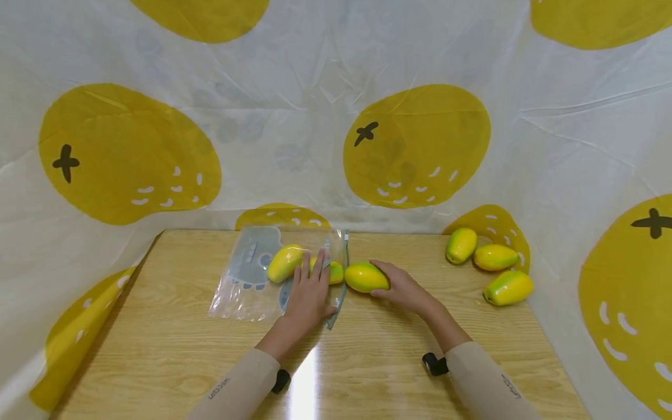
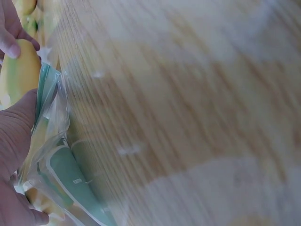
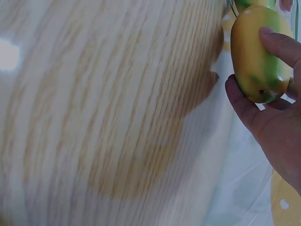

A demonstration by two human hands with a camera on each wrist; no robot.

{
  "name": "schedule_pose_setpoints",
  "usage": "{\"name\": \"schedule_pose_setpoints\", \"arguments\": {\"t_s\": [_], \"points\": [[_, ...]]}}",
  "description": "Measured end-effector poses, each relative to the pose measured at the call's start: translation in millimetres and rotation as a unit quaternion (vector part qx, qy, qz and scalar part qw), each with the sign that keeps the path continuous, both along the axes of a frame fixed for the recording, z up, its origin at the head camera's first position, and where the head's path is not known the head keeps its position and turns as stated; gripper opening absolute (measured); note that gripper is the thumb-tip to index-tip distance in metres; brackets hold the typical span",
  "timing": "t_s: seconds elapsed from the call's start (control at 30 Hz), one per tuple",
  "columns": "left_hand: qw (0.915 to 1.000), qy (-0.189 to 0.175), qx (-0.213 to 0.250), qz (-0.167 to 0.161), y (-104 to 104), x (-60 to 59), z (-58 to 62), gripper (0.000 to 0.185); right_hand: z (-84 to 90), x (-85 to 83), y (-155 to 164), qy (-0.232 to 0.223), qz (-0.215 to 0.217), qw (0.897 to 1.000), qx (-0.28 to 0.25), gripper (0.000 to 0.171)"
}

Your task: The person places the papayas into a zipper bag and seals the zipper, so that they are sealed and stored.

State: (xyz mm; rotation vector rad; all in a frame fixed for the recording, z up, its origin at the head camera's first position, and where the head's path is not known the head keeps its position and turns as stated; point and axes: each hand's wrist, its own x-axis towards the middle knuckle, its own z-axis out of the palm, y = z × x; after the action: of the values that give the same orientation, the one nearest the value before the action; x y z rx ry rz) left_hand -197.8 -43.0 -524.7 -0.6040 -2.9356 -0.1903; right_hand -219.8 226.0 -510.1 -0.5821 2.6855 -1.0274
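My right hand grips a yellow-green papaya by its right end, thumb on one side and fingers on the other. This papaya lies right at the green zip edge of a clear zip bag. Two more papayas show in the bag, one at the left and one near the mouth, partly hidden under my left hand. That hand rests on the bag with fingers spread and straight. In the left wrist view its thumb touches the zip edge.
Three more papayas lie together at the table's back right: one behind, one in the middle and one in front. White cloth printed with yellow fruit hangs behind and beside the wooden table.
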Motion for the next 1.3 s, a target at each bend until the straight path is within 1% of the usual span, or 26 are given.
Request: {"name": "schedule_pose_setpoints", "arguments": {"t_s": [0.17,0.27,0.33,0.47,0.57,0.7,0.8,1.0,1.1,1.17,1.23,1.3], "points": [[0.9999,0.01,0.004,-0.004,1,-0.5,0.1,0.116,1.6,-1.9,-1,0.0,0.0,1.0,0.011,0.075],[0.9999,0.012,0.004,-0.007,1,-0.6,0.6,0.113,2.9,-3.5,-4,0.016,0.005,1.0,0.021,0.074],[0.9999,0.012,0.003,-0.009,1,-0.6,1.3,0.112,3.3,-5.0,-7,0.025,0.012,0.999,0.024,0.074],[0.9999,0.008,-0.004,-0.01,0,0.2,2.4,0.11,3.8,-7.3,-20,0.029,0.022,0.999,0.019,0.076],[0.9999,0.004,-0.008,-0.011,0,0.5,2.6,0.11,2.0,-9.2,-30,0.011,0.004,1.0,-0.004,0.073],[0.9999,0.006,-0.003,-0.014,1,0.8,1.1,0.111,-1.4,-11.5,-41,0.003,-0.019,1.0,-0.021,0.065],[0.9998,0.007,0.002,-0.017,0,0.7,-0.6,0.112,-3.4,-11.7,-48,0.017,-0.027,0.999,-0.012,0.064],[0.9998,0.008,0.005,-0.017,-1,0.6,-1.7,0.115,-12.5,-12.1,-57,0.052,-0.061,0.997,-0.006,0.066],[0.9998,0.006,0.007,-0.017,-1,0.9,-1.2,0.116,-15.6,-12.1,-60,0.046,-0.078,0.996,-0.026,0.062],[0.9998,0.009,0.008,-0.017,-1,0.7,-1.0,0.115,-16.7,-12.3,-61,0.036,-0.089,0.994,-0.049,0.057],[0.9998,0.009,0.005,-0.017,-1,0.5,-1.1,0.114,-17.5,-12.0,-61,0.027,-0.09,0.993,-0.069,0.052],[0.9998,0.008,0.003,-0.017,-2,0.4,-0.7,0.114,-17.9,-12.2,-60,0.026,-0.082,0.993,-0.081,0.049]]}}
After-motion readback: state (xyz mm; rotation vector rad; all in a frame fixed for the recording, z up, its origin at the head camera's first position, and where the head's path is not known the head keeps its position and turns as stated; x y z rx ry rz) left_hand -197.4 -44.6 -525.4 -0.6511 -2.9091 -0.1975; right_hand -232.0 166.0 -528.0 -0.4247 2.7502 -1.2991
